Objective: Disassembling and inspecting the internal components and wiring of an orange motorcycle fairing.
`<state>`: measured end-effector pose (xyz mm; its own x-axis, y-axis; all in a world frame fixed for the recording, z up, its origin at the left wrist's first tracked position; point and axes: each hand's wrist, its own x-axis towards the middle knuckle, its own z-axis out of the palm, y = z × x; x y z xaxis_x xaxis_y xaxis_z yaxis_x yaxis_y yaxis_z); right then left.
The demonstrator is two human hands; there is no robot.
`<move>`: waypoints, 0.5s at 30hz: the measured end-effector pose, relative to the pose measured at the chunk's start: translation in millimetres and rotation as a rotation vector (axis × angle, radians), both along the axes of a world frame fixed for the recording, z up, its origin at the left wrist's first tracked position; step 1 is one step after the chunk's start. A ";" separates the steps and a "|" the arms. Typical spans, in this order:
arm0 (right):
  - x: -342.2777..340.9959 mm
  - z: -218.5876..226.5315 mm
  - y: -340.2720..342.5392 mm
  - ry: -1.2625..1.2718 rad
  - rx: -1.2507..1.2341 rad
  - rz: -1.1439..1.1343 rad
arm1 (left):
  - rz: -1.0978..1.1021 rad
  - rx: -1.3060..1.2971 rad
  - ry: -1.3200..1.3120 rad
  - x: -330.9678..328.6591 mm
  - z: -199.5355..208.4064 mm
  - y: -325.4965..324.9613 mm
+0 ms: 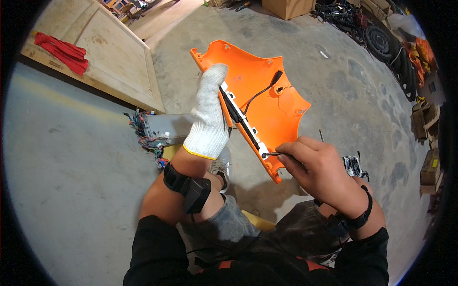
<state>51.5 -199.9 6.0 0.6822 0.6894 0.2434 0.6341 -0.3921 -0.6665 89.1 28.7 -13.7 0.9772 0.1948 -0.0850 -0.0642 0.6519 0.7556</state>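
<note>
An orange plastic panel (257,71), curved with a scalloped edge, is held up with its inner side showing. My left hand (208,112), in a white knit glove, is closed on its left edge with the thumb over the rim. Along that edge runs a white strip (255,131) with a black bar on it. From the strip a black cable (257,97) with a plug crosses the panel's inside. My bare right hand (317,167) pinches a thin black piece (272,154) at the strip's lower end; whether it is a tool or cable end, I cannot tell.
A grey metal box (167,125) with bundled coloured wires lies left of my gloved hand. Beyond it is a wooden board (109,43) with a red cloth (62,53). Small electronic parts (353,166) lie past my right hand. Cartons (286,7) and a black wheel (378,40) line the far side.
</note>
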 end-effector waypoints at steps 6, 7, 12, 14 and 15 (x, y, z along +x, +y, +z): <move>-3.5 2.4 0.7 -0.050 -0.029 0.024 | 0.001 -0.007 -0.033 2.6 -7.8 3.7; -3.7 2.2 0.8 -0.051 -0.027 0.036 | 0.000 -0.013 -0.037 2.1 -8.0 4.0; -6.8 0.9 2.4 -0.066 -0.057 0.018 | 0.019 0.027 0.007 4.0 -12.4 6.2; -7.4 -0.7 3.4 -0.074 -0.051 0.016 | 0.027 0.018 -0.002 3.7 -13.1 6.8; -7.4 -0.6 3.0 -0.068 -0.056 0.003 | 0.032 0.011 -0.003 2.4 -8.5 4.8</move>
